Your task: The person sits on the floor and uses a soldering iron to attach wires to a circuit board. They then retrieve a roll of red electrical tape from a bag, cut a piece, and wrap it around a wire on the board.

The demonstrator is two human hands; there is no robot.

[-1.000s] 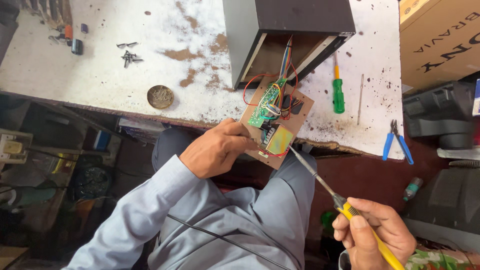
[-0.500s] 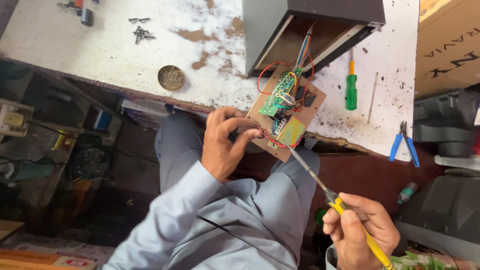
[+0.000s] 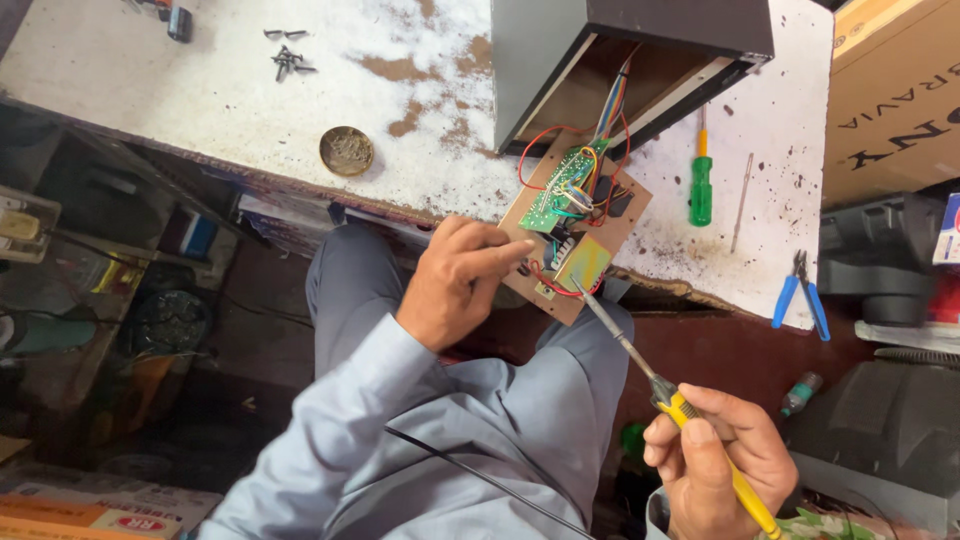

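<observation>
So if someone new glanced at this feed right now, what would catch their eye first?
Most likely the brown circuit board at the bench edge, tangled with coloured wires running into the open dark box behind it. The left hand steadies the board's near side, while the right hand, low in the picture, aims a yellow-handled tool with its tip at the board's near corner. A green screwdriver and blue pliers lie on the stained white bench to the right.

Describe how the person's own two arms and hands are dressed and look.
The left hand is bare, with no glove, ring or watch in view. Its arm wears a long light blue-grey sleeve with a buttonless-looking plain cuff at the wrist. The right hand is bare too; only a sliver of the same pale cuff shows at its wrist.
</observation>
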